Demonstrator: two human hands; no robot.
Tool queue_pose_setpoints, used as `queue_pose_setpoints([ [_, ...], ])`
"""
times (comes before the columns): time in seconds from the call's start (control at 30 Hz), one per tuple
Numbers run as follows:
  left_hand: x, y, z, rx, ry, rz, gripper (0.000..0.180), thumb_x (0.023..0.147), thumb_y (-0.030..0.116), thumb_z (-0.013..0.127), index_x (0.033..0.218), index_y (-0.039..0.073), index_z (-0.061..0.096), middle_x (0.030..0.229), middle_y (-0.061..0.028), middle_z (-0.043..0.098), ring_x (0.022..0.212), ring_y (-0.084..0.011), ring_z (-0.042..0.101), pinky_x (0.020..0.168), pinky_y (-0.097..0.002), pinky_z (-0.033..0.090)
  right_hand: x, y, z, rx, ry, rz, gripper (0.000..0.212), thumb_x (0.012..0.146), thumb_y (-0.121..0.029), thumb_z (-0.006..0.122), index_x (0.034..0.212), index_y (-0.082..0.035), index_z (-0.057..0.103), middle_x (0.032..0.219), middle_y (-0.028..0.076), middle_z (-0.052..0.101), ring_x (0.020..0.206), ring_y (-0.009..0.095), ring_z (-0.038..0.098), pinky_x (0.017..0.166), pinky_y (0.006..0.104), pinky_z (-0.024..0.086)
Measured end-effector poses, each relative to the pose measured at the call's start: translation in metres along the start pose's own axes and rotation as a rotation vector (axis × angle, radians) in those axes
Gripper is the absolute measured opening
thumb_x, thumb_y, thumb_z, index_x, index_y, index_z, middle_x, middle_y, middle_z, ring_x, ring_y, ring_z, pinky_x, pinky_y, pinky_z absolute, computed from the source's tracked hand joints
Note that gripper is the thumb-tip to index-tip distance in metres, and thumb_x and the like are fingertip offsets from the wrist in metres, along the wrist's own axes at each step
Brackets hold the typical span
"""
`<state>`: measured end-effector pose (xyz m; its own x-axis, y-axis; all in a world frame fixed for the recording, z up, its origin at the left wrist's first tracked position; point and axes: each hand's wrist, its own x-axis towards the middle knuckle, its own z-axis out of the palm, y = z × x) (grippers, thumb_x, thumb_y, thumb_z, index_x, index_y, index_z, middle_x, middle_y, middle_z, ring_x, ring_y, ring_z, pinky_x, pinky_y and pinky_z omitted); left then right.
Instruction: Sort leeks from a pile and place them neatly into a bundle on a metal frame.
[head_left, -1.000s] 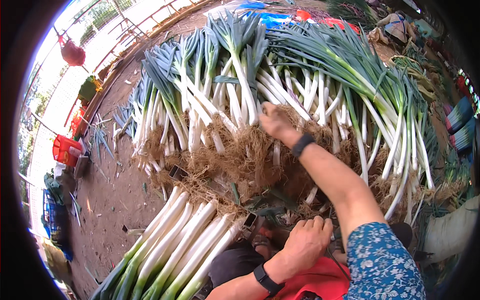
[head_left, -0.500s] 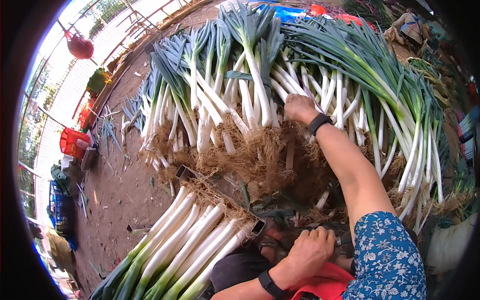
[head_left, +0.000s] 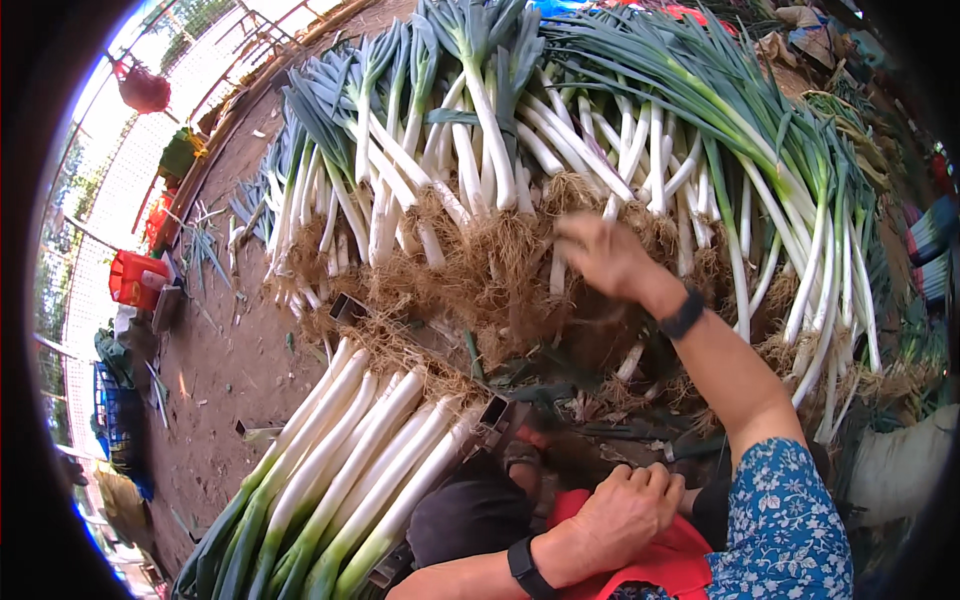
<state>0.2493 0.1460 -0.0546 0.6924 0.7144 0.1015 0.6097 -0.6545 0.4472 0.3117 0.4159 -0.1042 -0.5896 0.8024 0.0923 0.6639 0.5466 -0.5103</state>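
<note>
My right hand (head_left: pixel 607 258) is over the hairy roots of the leek heap (head_left: pixel 590 145), beside a leek with a shaggy root end (head_left: pixel 572 192). Its fingers are smeared by motion, so I cannot make out any grip. Close to my body, my left hand (head_left: pixel 628 508) rests above the red cloth (head_left: pixel 660 562) on my lap, fingers curled in. Whatever may be inside that hand is hidden. At lower left, several thick leeks (head_left: pixel 345 470) lie side by side, white stems and roots toward the heap, green leaves toward me.
A metal frame (head_left: pixel 492 412) shows its square tube end by the near leeks' roots. Bare soil (head_left: pixel 215 370) stretches on the left, with a red bucket (head_left: pixel 138 280) and a blue crate (head_left: pixel 118 415) along the mesh fence. A pale rolled bundle (head_left: pixel 905 465) sits at right.
My right hand has drawn back from among the leek stems, down toward the roots nearer me. My left hand stays curled by my lap. The whole view has shifted slightly.
</note>
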Motion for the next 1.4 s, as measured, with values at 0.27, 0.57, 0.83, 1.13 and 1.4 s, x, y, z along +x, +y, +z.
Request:
queue_pose_setpoints([
  [0.27, 0.009, -0.029, 0.004, 0.128, 0.077, -0.094, 0.021, 0.082, 0.018, 0.056, 0.096, 0.002, 0.06, 0.08, -0.0062, 0.055, 0.073, -0.0174, 0.057, 0.061, -0.0291, 0.042, 0.147, 0.045, 0.026, -0.381, 0.113, 0.168, 0.028, 0.087, -0.016, 0.05, 0.101, -0.003, 0.071, 0.103, 0.02, 0.069, 0.097, 0.033, 0.066, 0.087, 0.0412, 0.05],
  [0.57, 0.019, -0.054, -0.003, 0.082, -0.05, -0.114, 0.021, 0.076, 0.015, 0.062, 0.093, 0.004, 0.058, 0.082, -0.0081, 0.058, 0.077, -0.0215, 0.062, 0.065, -0.0311, 0.045, 0.161, 0.087, 0.009, -0.298, -0.111, -0.007, 0.021, 0.083, -0.014, 0.055, 0.088, 0.001, 0.069, 0.105, 0.022, 0.068, 0.102, 0.036, 0.064, 0.089, 0.042, 0.052],
  [0.83, 0.009, -0.071, -0.013, 0.142, 0.083, -0.233, 0.021, 0.073, 0.01, 0.063, 0.092, 0.006, 0.055, 0.084, -0.0091, 0.059, 0.079, -0.0234, 0.063, 0.065, -0.0334, 0.047, -0.099, 0.006, -0.007, -0.085, -0.083, 0.327, 0.019, 0.091, -0.023, 0.052, 0.096, -0.007, 0.062, 0.098, 0.022, 0.055, 0.082, 0.042, 0.059, 0.073, 0.0546, 0.047],
  [1.13, -0.002, -0.046, 0.001, -0.088, -0.009, -0.224, 0.018, 0.085, 0.015, 0.06, 0.097, 0.002, 0.056, 0.089, -0.0174, 0.063, 0.084, -0.0366, 0.066, 0.069, -0.0473, 0.053, -0.149, 0.023, 0.007, 0.597, 0.009, 0.338, 0.044, 0.084, -0.038, 0.071, 0.088, 0.005, 0.062, 0.074, 0.012, 0.063, 0.068, 0.017, 0.058, 0.061, 0.0376, 0.046],
  [1.4, 0.002, -0.056, -0.012, -0.493, 0.243, -0.627, 0.036, 0.092, 0.03, 0.062, 0.111, -0.001, 0.064, 0.095, -0.0214, 0.066, 0.088, -0.0347, 0.066, 0.077, -0.043, 0.052, -0.097, 0.001, -0.007, 0.979, -0.047, 0.501, 0.017, 0.087, -0.016, 0.065, 0.09, -0.001, 0.058, 0.069, 0.005, 0.058, 0.053, 0.013, 0.057, 0.046, 0.0283, 0.048],
])
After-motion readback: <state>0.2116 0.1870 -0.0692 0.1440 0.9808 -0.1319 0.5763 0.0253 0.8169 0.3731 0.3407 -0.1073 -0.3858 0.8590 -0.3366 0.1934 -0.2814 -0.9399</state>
